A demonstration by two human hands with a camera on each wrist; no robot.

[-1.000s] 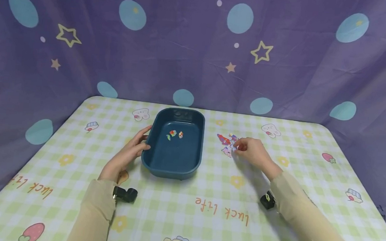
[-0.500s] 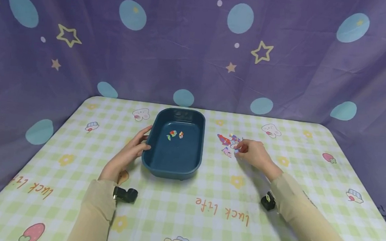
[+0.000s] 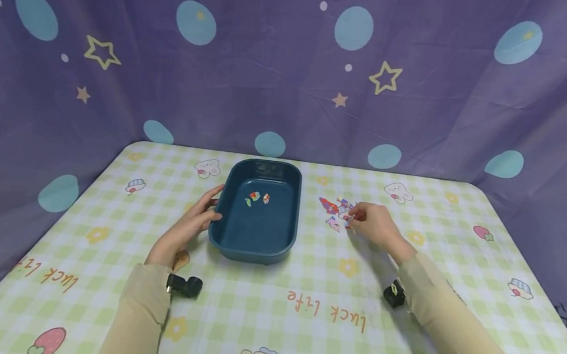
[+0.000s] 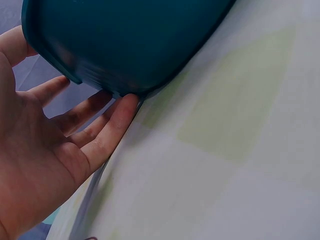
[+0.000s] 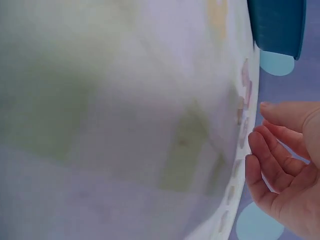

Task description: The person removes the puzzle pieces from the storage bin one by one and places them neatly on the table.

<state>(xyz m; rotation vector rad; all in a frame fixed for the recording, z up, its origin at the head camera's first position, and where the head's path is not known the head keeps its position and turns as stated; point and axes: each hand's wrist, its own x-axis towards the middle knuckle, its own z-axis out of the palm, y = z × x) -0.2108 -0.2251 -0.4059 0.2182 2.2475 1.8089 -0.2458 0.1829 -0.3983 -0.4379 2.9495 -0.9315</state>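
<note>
A dark teal rectangular tub (image 3: 252,236) stands on the table, with several small colourful pieces (image 3: 255,196) on its floor. My left hand (image 3: 192,221) rests against the tub's left side. In the left wrist view its fingers (image 4: 112,127) reach to the outer wall, and the thumb is up by the rim. On the cloth right of the tub lies a loose cluster of flat, sticker-like pieces, among them a red one (image 3: 329,206) and a pink one (image 3: 333,223). My right hand (image 3: 375,224) bends over the cluster's right edge. In the right wrist view its thumb and fingers stand apart, nothing showing between them.
A green-and-white checked cloth (image 3: 250,320) with printed cartoons covers the table. Behind it hangs a purple curtain (image 3: 281,87) with stars and ovals. Black wrist cameras (image 3: 185,286) are strapped at both sleeves.
My right fingers have shifted slightly at the right edge of the cluster, and more of the pieces beneath them show. My left hand and the tub have stayed put.
</note>
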